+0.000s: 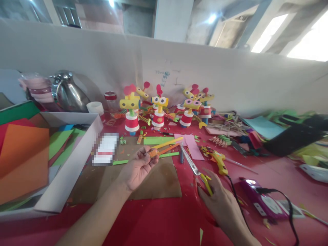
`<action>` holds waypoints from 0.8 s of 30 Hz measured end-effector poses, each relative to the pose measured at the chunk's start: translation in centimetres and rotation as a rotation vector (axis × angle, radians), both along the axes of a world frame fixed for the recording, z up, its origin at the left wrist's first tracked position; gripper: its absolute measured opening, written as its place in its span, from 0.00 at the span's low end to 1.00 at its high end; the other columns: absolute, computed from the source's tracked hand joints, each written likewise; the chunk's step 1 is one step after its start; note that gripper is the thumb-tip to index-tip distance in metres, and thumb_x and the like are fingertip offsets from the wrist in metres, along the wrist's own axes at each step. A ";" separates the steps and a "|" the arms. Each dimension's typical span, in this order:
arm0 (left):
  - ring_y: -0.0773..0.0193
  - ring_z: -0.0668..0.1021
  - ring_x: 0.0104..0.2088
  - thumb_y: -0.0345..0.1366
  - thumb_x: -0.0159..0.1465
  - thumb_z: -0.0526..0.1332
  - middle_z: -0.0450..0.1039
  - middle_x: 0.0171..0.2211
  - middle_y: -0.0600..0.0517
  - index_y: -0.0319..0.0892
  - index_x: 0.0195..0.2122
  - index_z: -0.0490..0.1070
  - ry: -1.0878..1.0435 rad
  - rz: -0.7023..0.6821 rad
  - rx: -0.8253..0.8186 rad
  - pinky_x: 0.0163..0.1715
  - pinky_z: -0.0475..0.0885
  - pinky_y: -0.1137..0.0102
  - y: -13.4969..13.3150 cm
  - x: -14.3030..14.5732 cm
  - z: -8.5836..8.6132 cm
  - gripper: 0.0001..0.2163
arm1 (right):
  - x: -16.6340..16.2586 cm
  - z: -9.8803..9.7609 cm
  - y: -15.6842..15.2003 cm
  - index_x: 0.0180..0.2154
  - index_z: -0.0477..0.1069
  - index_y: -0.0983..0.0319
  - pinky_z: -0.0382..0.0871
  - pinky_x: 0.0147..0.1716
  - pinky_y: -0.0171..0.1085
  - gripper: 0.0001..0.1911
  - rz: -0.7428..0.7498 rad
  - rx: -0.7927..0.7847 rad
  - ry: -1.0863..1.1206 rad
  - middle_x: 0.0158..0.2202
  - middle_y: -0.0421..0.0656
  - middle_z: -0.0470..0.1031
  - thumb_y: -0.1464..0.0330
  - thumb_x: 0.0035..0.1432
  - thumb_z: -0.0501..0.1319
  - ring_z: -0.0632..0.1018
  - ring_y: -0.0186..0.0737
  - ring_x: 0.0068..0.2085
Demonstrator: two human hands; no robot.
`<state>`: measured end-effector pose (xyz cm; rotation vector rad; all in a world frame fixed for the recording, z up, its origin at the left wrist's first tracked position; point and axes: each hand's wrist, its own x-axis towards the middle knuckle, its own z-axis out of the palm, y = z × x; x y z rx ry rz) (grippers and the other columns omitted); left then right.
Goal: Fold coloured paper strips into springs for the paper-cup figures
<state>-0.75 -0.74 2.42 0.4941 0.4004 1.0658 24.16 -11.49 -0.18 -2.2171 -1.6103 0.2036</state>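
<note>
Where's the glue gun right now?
Head view, right of centre: the yellow glue gun lies on the red table, just beyond the right hand and the scissors it grips.

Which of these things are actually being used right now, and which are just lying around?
In use: paper strips in left hand; scissors in right hand.
Lying about: glue gun, steel jug, paper figures, box of coloured sheets.
</note>
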 end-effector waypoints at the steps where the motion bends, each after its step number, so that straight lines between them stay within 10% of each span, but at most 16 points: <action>1: 0.66 0.78 0.36 0.23 0.51 0.68 0.74 0.35 0.51 0.39 0.31 0.71 -0.007 -0.006 0.003 0.43 0.72 0.72 0.0 0.0 0.0 0.09 | 0.5 -0.1 0.4 0.55 0.64 0.58 0.70 0.26 0.38 0.24 -0.017 -0.052 -0.035 0.29 0.42 0.80 0.60 0.57 0.55 0.80 0.46 0.28; 6: 0.66 0.77 0.38 0.26 0.52 0.68 0.74 0.35 0.50 0.37 0.38 0.76 0.036 0.023 0.018 0.43 0.71 0.73 0.1 0.2 -0.3 0.12 | 2.1 -0.4 1.0 0.53 0.65 0.54 0.65 0.24 0.38 0.19 0.039 -0.190 -0.223 0.32 0.44 0.78 0.59 0.61 0.51 0.80 0.49 0.31; 12: 0.68 0.76 0.36 0.28 0.53 0.68 0.73 0.35 0.51 0.39 0.36 0.78 0.149 0.009 0.039 0.41 0.70 0.72 -0.2 0.8 -1.3 0.08 | 0.5 2.0 0.9 0.43 0.75 0.55 0.68 0.31 0.46 0.14 0.148 0.061 -0.457 0.42 0.53 0.74 0.62 0.59 0.55 0.77 0.55 0.39; 17: 0.69 0.75 0.33 0.29 0.53 0.69 0.71 0.34 0.52 0.39 0.35 0.75 0.183 0.037 0.061 0.40 0.70 0.71 -0.4 1.0 -1.1 0.08 | -6.0 5.0 4.9 0.28 0.73 0.59 0.69 0.30 0.37 0.13 0.449 0.279 0.225 0.28 0.43 0.74 0.66 0.61 0.55 0.76 0.40 0.31; 24: 0.76 0.71 0.27 0.23 0.49 0.70 0.67 0.28 0.59 0.41 0.29 0.67 0.116 0.149 0.044 0.29 0.67 0.80 0.1 0.7 -0.8 0.13 | -11.1 3.7 8.9 0.38 0.76 0.58 0.73 0.34 0.38 0.12 0.462 0.344 0.764 0.36 0.42 0.76 0.67 0.49 0.68 0.77 0.40 0.35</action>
